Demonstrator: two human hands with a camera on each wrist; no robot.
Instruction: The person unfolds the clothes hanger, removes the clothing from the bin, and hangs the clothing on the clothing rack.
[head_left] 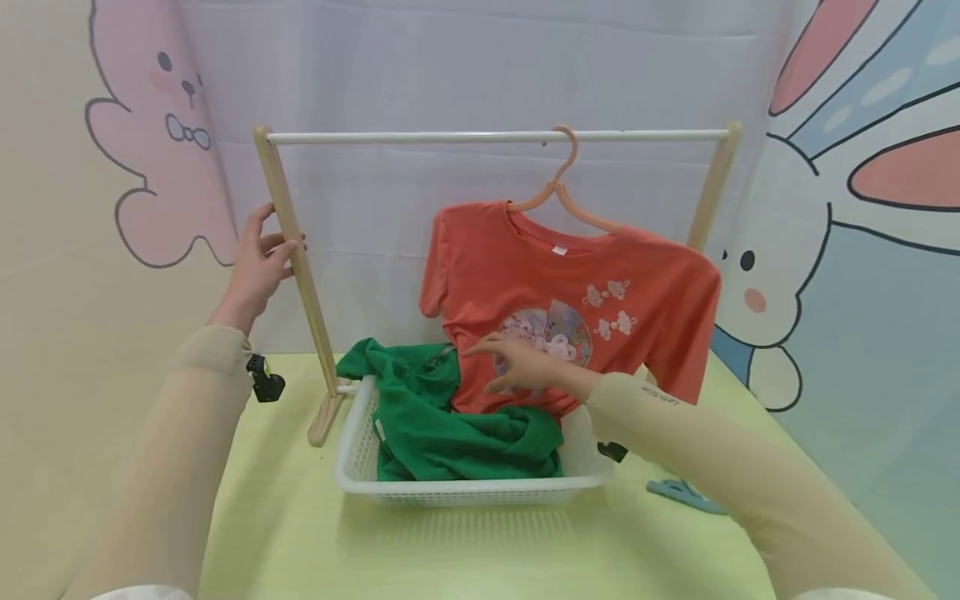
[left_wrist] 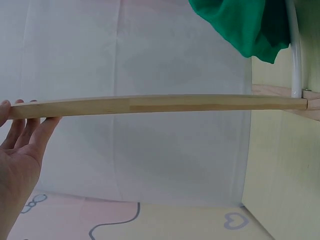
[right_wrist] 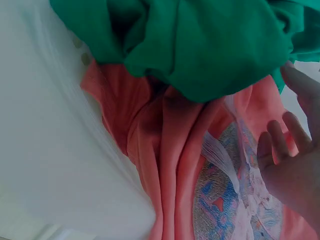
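Two hands: both bare and in view, one at the rack, one at the clothing.
Left hand (head_left: 258, 265): grasping the left post (head_left: 311, 308), thumb on one side, fingers on the other; judged to steady the rack.
Right hand (head_left: 525, 367): released, holding nothing; fingers spread and slightly bent in front of the red shirt (head_left: 480, 275). Contact with the cloth cannot be confirmed.
Left arm: reaching far and upward, the beige left sleeve (head_left: 172, 433) well clear of the basket.
Right arm: crossing in from the near right, the right sleeve (head_left: 712, 450) slanting left over the basket's right end.
Red shirt: on the peach hanger (head_left: 588, 215), sloping down to the right; lower folds run under the green garment, which may hold the hem back.
Peach hanger: hooked over the white rail (head_left: 420, 137), right of its middle, so the rack appears to bear the shirt's weight.
Green garment (head_left: 465, 442): heaped in the white basket (head_left: 472, 485), one end over its far left corner.
White basket: on the table (head_left: 277, 500), near side of the rail, seemingly set below for easy reach.
Blue-grey object (head_left: 682, 496): on the table at right, partly hidden by the right sleeve; identity not established.
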